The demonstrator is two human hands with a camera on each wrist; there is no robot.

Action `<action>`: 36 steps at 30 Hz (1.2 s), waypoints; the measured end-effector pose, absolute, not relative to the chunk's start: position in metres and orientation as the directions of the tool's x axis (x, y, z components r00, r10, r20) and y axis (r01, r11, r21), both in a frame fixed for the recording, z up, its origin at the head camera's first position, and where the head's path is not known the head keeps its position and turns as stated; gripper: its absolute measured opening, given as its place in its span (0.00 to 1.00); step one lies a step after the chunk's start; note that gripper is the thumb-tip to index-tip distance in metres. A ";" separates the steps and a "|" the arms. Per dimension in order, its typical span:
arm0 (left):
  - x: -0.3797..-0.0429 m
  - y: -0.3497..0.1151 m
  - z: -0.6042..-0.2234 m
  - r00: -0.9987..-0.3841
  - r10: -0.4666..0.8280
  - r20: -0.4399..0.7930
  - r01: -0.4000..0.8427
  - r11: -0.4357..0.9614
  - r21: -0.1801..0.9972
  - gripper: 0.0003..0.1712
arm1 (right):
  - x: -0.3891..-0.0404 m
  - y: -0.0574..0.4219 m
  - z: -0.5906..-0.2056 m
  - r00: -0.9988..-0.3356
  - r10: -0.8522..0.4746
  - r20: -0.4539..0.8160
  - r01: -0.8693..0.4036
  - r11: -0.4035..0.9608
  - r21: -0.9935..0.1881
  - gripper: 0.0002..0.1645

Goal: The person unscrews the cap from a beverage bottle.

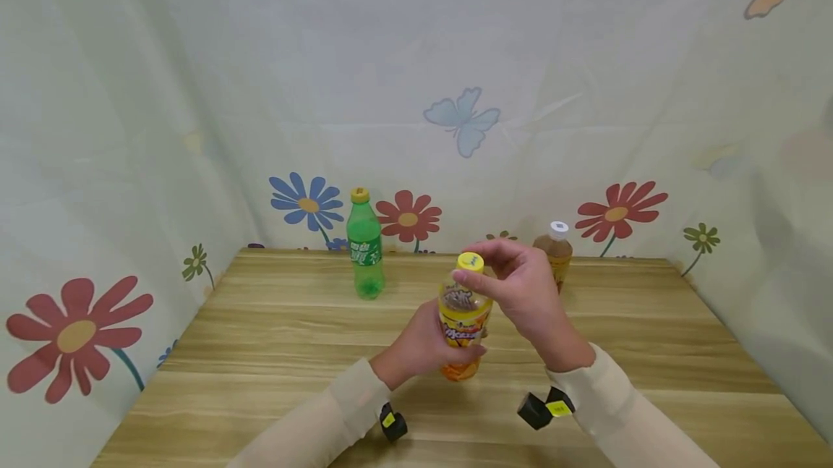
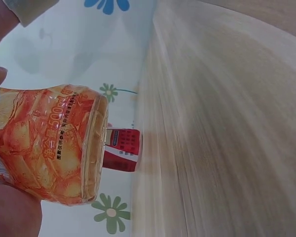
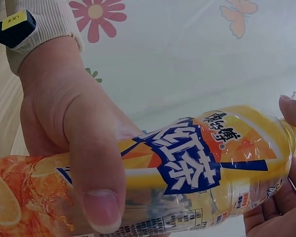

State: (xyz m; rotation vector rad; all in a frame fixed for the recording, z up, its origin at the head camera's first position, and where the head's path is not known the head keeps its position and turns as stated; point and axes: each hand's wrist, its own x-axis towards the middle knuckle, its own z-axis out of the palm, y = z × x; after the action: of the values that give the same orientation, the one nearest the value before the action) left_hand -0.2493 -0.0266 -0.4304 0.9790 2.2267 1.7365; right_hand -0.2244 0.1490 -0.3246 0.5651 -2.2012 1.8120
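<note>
An iced tea bottle (image 1: 466, 312) with a yellow-and-orange label and a yellow cap (image 1: 470, 262) is held upright over the table. My left hand (image 1: 423, 345) grips it around the body, thumb across the front; in the right wrist view that thumb (image 3: 101, 192) lies along the label. At the top, my right hand (image 1: 520, 283) has its thumb and fingers around the yellow cap. The right wrist view shows those right fingers (image 3: 281, 212) at the neck end. In the left wrist view, the bottle's base (image 2: 94, 150) is raised off the tabletop.
A green soda bottle (image 1: 366, 247) with a yellow cap stands at the back left of the wooden table (image 1: 273, 352). Behind my right hand is a brown drink bottle (image 1: 558, 247) with a white cap. A flower-printed curtain (image 1: 364, 63) encloses the back and sides.
</note>
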 end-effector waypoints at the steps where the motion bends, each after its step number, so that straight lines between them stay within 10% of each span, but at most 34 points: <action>1: -0.249 -0.027 -0.430 -0.775 0.574 0.262 0.395 0.117 0.911 0.32 | -0.224 0.149 -0.324 -0.898 -0.145 0.416 -0.436 0.159 -0.886 0.16; 36: -0.251 -0.028 -0.431 -0.770 0.590 0.244 0.363 0.091 0.927 0.30 | -0.221 0.147 -0.323 -0.896 -0.120 0.428 -0.443 0.150 -0.884 0.15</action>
State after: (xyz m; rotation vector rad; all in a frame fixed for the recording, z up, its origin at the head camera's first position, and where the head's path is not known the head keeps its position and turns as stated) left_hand -0.2509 -0.0282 -0.4309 0.9646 2.1699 1.7491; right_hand -0.2208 0.1471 -0.3225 0.5474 -2.1716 1.8148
